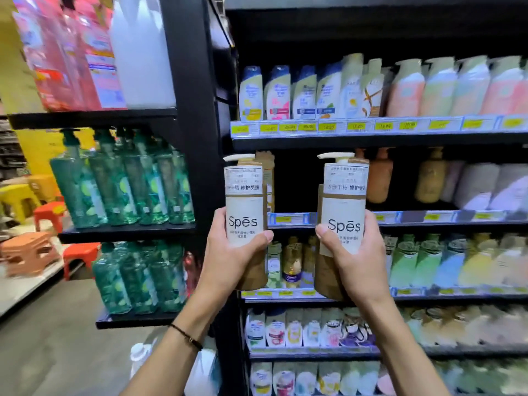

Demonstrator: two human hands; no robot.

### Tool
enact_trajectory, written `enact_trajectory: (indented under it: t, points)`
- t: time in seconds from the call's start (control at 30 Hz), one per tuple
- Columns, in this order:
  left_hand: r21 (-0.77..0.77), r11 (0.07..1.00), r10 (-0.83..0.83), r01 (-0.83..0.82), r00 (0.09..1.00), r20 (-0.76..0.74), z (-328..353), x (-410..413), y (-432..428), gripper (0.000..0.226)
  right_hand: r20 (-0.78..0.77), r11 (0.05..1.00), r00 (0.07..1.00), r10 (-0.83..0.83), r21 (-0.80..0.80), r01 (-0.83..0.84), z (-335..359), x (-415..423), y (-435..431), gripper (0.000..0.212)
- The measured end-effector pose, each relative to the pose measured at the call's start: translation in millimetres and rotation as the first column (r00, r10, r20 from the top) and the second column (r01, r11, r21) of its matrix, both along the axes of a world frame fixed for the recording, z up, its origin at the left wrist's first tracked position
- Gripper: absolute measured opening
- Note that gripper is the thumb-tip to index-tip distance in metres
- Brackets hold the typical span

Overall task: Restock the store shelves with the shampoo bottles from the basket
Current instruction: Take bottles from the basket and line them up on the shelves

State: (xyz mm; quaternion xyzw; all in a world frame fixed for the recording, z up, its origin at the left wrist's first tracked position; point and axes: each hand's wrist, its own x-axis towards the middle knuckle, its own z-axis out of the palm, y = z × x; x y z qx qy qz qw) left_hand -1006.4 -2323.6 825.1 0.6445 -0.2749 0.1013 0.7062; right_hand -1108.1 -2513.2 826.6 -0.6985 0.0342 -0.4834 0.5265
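Risk: both bottles are tall and carried one per hand, so neither hand is free to steady neighbours on the middle shelf (371,218) at centre frame. A pump head could clip the shelf edge above, or a bottle could topple stock behind it (the dark gap looks narrow).

The left hand (231,252) wraps the left bottle (244,207) at its lower half. The right hand (357,258) grips the right bottle (344,212) likewise. Both bottles stand upright, just in front of the shelf.

Single wide-angle view from head height, facing forward at the store shelves (371,140) from close by, angled slightly down along both forearms. End-cap rack (120,232) and aisle floor (57,338) at left.
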Motion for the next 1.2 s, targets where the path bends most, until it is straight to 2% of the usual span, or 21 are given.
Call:
enact_trajectory:
  t: [0.13,0.27,0.4,0.5,0.73,0.83,0.97,1.07,1.2]
  points:
    - [-0.001,0.998,0.06,-0.061,0.998,-0.027,-9.0,23.0,-76.9,0.054,-0.018,0.999,1.0,0.026,-0.02,-0.026,-13.6,29.6,-78.6,0.049]
    - [-0.004,0.994,0.104,-0.106,0.983,-0.149,-10.9,42.7,-145.0,0.055,-0.06,0.996,0.994,0.087,0.001,-0.087,-15.9,60.3,-138.8,0.058]
    - [0.102,0.976,0.213,-0.194,0.947,-0.24,-8.7,58.5,-181.8,0.048,-0.088,0.988,0.984,0.155,0.024,-0.154,-17.4,82.8,-173.2,0.06]
    - [0.225,0.944,0.297,-0.242,0.92,-0.256,-0.6,72.1,-191.7,0.045,-0.113,0.981,0.975,0.191,0.05,-0.187,-22.4,90.0,-186.7,0.061]
    - [0.37,0.854,0.473,-0.366,0.842,-0.26,24.6,113.3,-221.1,0.055,-0.158,0.972,0.959,0.235,0.063,-0.228,-26.7,98.5,-205.5,0.059]
    - [0.404,0.835,0.499,-0.374,0.824,-0.268,33.2,138.3,-235.3,0.056,-0.172,0.975,0.96,0.219,0.06,-0.212,-27.7,101.4,-211.3,0.057]
    - [0.458,0.792,0.553,-0.404,0.793,-0.256,40.1,169.3,-250.7,0.073,-0.182,0.982,0.965,0.187,0.062,-0.178,-23.4,105.4,-217.1,0.056]
    - [0.479,0.752,0.605,-0.453,0.762,-0.231,36.7,189.5,-257.8,0.066,-0.174,0.985,0.97,0.17,0.056,-0.162,-20.0,109.2,-216.3,0.058]
    - [0.435,0.749,0.634,-0.5,0.731,-0.251,35.0,206.7,-261.8,0.063,-0.151,0.985,0.976,0.156,0.092,-0.143,-17.1,115.4,-212.7,0.06]
